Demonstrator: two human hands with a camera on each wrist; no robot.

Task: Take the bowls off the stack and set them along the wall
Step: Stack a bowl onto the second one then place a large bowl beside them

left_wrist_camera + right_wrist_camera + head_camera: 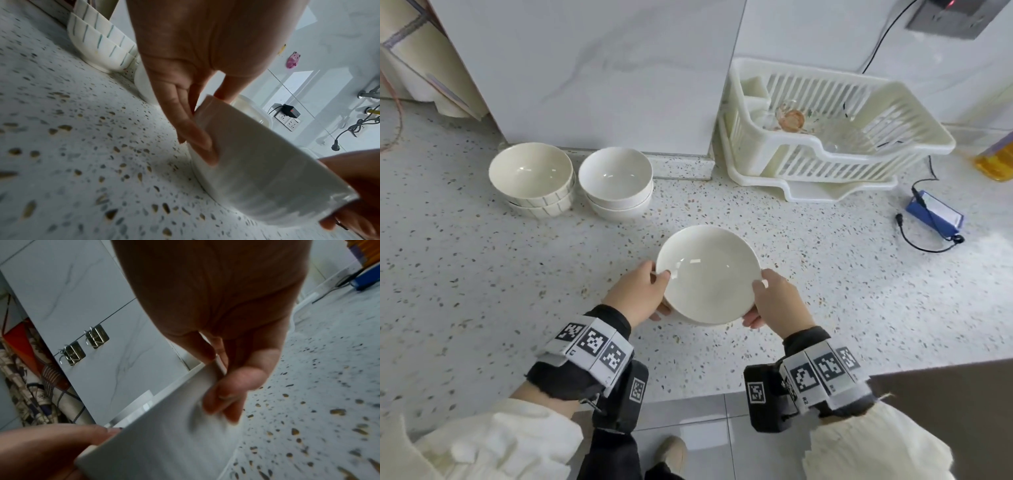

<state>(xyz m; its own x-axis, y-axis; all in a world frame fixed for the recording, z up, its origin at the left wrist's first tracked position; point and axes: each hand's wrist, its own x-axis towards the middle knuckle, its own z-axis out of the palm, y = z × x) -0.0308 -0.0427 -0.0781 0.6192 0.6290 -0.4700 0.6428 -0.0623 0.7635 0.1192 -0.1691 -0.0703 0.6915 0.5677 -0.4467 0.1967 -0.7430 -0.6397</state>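
White bowl (pixel 708 274): mid-counter (pixel 482 274), left hand (pixel 640 291) and right hand (pixel 779 301) gripping opposite rims, thumbs over edge. Dish rack (pixel 825 137) right; striped bowl pair (pixel 532 180), plain bowl pair (pixel 616 183) by wall; blue box (pixel 935 214).

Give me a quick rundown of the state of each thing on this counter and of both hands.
Plain bowl: held by both hands.
Left hand: grips bowl's left rim.
Right hand: grips its right rim.
Striped bowls: stacked by wall.
White bowls: stacked by wall.
Dish rack: holds glassware.
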